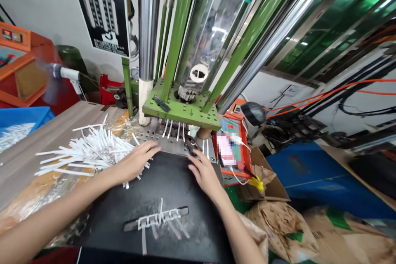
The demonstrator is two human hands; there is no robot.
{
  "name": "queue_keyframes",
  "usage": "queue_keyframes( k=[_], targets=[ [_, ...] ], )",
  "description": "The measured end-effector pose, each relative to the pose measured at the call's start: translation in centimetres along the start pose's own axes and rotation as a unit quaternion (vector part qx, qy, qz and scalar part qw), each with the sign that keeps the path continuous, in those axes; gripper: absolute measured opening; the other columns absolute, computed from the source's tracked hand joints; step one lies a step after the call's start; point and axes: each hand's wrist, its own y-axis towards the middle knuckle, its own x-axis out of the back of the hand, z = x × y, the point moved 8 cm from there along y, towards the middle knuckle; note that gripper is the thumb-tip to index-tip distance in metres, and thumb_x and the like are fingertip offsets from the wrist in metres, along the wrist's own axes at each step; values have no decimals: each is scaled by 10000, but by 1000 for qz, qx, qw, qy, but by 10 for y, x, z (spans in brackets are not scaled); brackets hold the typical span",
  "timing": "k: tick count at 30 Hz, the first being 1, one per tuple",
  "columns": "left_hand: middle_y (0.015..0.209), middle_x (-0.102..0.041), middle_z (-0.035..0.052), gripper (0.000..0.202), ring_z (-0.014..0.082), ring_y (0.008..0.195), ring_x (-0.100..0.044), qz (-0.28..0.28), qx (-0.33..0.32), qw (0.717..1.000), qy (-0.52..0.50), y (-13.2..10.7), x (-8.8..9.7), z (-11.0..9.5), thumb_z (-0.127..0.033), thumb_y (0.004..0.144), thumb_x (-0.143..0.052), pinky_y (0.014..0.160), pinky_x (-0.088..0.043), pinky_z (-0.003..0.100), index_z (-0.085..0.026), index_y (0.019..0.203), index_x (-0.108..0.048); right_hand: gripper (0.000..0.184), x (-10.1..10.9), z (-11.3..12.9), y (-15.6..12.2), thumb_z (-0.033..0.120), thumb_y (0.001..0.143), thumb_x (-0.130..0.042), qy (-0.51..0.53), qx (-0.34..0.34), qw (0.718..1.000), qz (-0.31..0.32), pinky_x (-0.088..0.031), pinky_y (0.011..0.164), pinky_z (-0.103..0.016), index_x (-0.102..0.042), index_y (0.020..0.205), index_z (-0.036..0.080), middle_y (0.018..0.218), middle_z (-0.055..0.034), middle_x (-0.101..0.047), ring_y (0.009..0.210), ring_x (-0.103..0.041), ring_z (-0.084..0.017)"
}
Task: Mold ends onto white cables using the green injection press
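Note:
My left hand (136, 161) is over the left back edge of a black work surface (114, 218), fingers stretched out beside a heap of white strips (93, 148). Nothing shows in its grasp. My right hand (202, 173) has its fingers apart near a dark hand tool (192, 143), perhaps pliers. I cannot tell whether the fingertips touch this tool. Between the hands, several white strips (178, 131) stick out from under the green plate (182, 114) of a press. In front of me lies a dark metal bar (131, 226) with a row of white moulded pieces and strips.
Two shiny steel columns (149, 24) flank the press. A blue bin (40, 117) of white pieces stands at the left, near a small fan (66, 73). At the right are an orange control box (244, 148), a cardboard box (278, 183) and brown bags (278, 227).

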Motion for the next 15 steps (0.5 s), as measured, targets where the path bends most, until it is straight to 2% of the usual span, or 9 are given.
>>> queue_keyframes(
  k=[2, 4, 6, 7, 9, 11, 13, 15],
  targets=[
    [1426, -540, 106, 529, 222, 1334, -484, -37, -1, 999, -5, -70, 4, -16, -73, 934, -425, 1089, -439, 363, -238, 1434, -476, 322, 7, 9, -69, 314, 979, -549, 37, 39, 998, -14, -471, 1080, -519, -637, 1274, 220, 1434, -165, -537, 1357, -493, -302],
    [1361, -601, 80, 459, 227, 1268, -538, -52, 10, 998, 38, -132, 5, -26, -215, 985, -455, 1090, -412, 364, -262, 1441, -477, 437, 8, 18, -129, 399, 946, -608, 40, 46, 998, 11, -481, 1065, -548, -568, 1359, 262, 1465, -157, -506, 1384, -457, -322],
    [1375, -595, 78, 508, 236, 1265, -539, -41, -1, 996, 80, -176, 3, -37, -400, 978, -494, 1145, -329, 345, -243, 1460, -468, 597, 6, 30, -171, 420, 900, -670, 0, 57, 997, 43, -455, 1070, -593, -489, 1442, 248, 1507, -177, -449, 1410, -409, -357],
    [1399, -580, 75, 554, 245, 1278, -530, -34, -2, 995, 97, -188, 1, -41, -466, 965, -496, 1179, -274, 346, -246, 1472, -456, 637, 5, 36, -184, 368, 886, -684, -32, 62, 996, 55, -439, 1072, -610, -460, 1467, 232, 1521, -189, -425, 1419, -390, -370],
    [1465, -529, 68, 559, 267, 1315, -505, -25, 17, 993, 116, -199, -2, -44, -477, 981, -425, 1220, -190, 393, -287, 1506, -405, 668, 0, 44, -196, 161, 848, -644, -99, 66, 991, 67, -423, 1070, -619, -442, 1484, 207, 1520, -204, -418, 1424, -375, -371],
    [1511, -485, 56, 525, 275, 1342, -492, -17, 40, 992, 118, -196, -6, -46, -337, 1007, -304, 1222, -179, 454, -339, 1531, -339, 743, -4, 47, -196, -8, 764, -543, -143, 63, 985, 69, -420, 1068, -603, -459, 1473, 199, 1488, -205, -456, 1415, -387, -351],
    [1538, -454, 50, 593, 274, 1357, -486, -8, 55, 992, 109, -190, -8, -47, -212, 970, -270, 1211, -205, 482, -356, 1545, -294, 794, -7, 48, -192, -61, 703, -483, -157, 63, 983, 66, -419, 1068, -591, -481, 1455, 190, 1457, -202, -488, 1404, -402, -334],
    [1549, -440, 44, 667, 276, 1363, -485, 1, 54, 993, 103, -188, -10, -48, -166, 913, -322, 1207, -217, 487, -357, 1551, -272, 816, -7, 47, -188, -65, 669, -472, -155, 56, 984, 67, -414, 1075, -586, -491, 1445, 188, 1450, -198, -493, 1405, -400, -327]
  ],
)
